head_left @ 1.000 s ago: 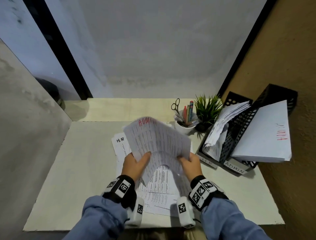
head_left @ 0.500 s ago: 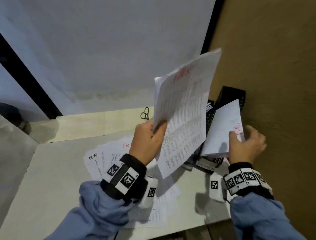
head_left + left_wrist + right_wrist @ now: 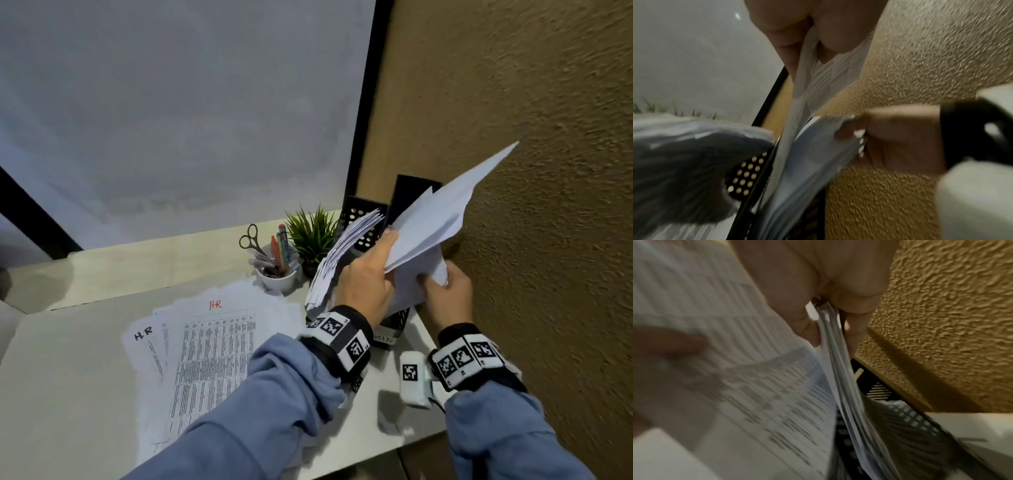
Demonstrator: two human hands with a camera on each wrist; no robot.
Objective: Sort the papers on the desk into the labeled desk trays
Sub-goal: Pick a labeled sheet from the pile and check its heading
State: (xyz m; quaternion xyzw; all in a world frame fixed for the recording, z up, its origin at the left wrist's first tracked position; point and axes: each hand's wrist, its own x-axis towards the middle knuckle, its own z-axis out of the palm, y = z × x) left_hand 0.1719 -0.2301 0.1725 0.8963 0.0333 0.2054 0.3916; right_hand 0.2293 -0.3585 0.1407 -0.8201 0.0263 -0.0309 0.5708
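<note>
Filing step in progress. The left hand point(image 3: 368, 284) pinches a printed sheet point(image 3: 442, 219) over the black mesh desk trays point(image 3: 368, 216) at the bench's point(image 3: 85, 377) right edge; the right hand point(image 3: 447, 298) grips the filed stack point(image 3: 840, 369), holding it aside. Next: lower the sheet into the gap. HR papers point(image 3: 212, 346) remain unsorted.

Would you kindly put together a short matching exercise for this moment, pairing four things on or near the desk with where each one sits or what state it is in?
Things:
1. scissors
2. sheet marked HR in red
3. left hand
4. small green plant

Places or states:
A. lying flat on the desk
B. gripping a paper over the black mesh tray
C. standing handles-up in the white cup
D. standing between the white cup and the black mesh tray

Pairs: 1-C, 2-A, 3-B, 4-D
</note>
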